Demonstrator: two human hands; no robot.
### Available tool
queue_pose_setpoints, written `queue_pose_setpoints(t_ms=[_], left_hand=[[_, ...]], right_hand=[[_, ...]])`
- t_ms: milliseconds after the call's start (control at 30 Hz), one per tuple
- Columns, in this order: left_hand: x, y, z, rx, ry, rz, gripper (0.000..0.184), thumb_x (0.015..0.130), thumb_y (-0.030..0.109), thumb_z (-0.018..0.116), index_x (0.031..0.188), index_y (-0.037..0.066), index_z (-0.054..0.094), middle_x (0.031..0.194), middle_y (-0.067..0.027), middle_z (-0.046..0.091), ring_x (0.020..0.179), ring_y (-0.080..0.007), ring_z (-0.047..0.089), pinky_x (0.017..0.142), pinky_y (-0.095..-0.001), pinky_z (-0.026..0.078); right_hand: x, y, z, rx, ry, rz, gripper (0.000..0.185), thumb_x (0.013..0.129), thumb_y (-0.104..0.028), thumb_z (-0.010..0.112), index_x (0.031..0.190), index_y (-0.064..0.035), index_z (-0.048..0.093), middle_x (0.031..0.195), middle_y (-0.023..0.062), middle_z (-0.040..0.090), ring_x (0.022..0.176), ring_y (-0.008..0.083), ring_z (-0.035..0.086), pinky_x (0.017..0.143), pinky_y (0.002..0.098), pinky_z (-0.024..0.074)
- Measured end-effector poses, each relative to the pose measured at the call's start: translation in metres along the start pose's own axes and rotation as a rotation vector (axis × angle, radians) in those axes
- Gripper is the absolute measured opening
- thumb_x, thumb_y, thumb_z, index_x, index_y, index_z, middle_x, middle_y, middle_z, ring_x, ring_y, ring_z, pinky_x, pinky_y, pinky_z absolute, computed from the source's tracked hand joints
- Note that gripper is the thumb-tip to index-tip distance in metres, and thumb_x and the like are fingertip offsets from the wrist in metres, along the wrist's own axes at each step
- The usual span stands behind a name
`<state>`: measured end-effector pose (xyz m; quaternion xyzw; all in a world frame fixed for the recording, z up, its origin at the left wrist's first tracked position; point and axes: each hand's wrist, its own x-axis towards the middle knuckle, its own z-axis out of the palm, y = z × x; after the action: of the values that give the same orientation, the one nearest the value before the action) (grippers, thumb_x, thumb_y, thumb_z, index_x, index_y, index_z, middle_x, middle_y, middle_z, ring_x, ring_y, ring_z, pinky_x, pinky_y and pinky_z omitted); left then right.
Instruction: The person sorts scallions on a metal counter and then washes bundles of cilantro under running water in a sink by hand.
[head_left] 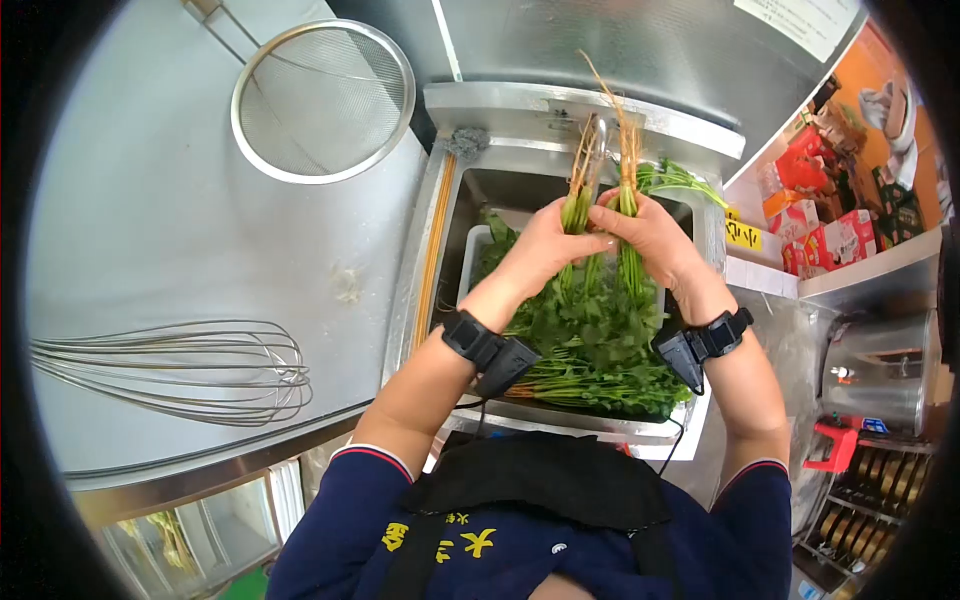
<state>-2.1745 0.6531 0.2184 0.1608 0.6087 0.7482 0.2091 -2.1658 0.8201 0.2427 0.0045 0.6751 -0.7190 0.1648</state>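
Note:
Over a metal sink, my left hand is closed round a bunch of green stems with brown roots pointing up. My right hand grips a second rooted bunch beside it, and the two hands nearly meet. Leaves of both bunches hang down over a grey tub in the sink. More leafy greens lie along the near side of the sink, their roots to the left. A faucet stands behind the hands, partly hidden by the roots.
On the metal counter at the left are a round mesh strainer and a large whisk. A grey scouring pad sits at the sink's back left corner. Greens lie at its back right. A steel pot stands at the right.

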Motion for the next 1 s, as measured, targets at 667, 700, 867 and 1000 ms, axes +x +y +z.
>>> queue_pose_setpoints(t_ms=[667,700,867,1000], left_hand=[[-0.006,0.000,-0.015,-0.044,0.041,-0.175,0.015,0.080,0.015,0.067,0.086,0.005,0.058,0.069,0.0000,0.053,0.049,-0.0086,0.046,0.045,-0.0225,0.035],[-0.005,0.000,-0.015,-0.036,0.045,-0.169,0.014,0.081,0.015,0.066,0.085,0.005,0.057,0.069,0.0001,0.053,0.048,-0.0078,0.045,0.044,-0.0222,0.034],[-0.003,-0.007,-0.017,-0.099,0.056,-0.139,0.015,0.082,0.016,0.065,0.085,0.005,0.056,0.067,0.0012,0.051,0.048,-0.0068,0.044,0.044,-0.0221,0.034],[-0.004,-0.003,-0.016,-0.112,0.040,-0.158,0.017,0.082,0.017,0.065,0.088,0.004,0.056,0.067,0.0014,0.050,0.049,-0.0067,0.044,0.045,-0.0226,0.034]], right_hand=[[-0.003,-0.010,-0.008,-0.174,0.029,0.050,0.021,0.081,-0.017,0.065,0.096,-0.0017,0.062,0.077,-0.0010,0.060,0.063,0.0057,0.053,0.051,0.0189,0.0373],[-0.003,-0.011,-0.008,-0.182,0.026,0.045,0.022,0.080,-0.017,0.066,0.096,-0.0015,0.062,0.078,-0.0008,0.061,0.064,0.0059,0.054,0.051,0.0191,0.0377],[-0.003,-0.009,-0.007,-0.348,0.031,-0.010,0.025,0.078,-0.015,0.066,0.099,-0.0018,0.064,0.075,-0.0007,0.061,0.061,0.0042,0.051,0.051,0.0189,0.0373],[-0.001,-0.014,-0.008,-0.442,0.010,0.006,0.022,0.075,-0.014,0.066,0.094,-0.0027,0.066,0.069,-0.0004,0.061,0.060,0.0046,0.052,0.051,0.0193,0.0374]])
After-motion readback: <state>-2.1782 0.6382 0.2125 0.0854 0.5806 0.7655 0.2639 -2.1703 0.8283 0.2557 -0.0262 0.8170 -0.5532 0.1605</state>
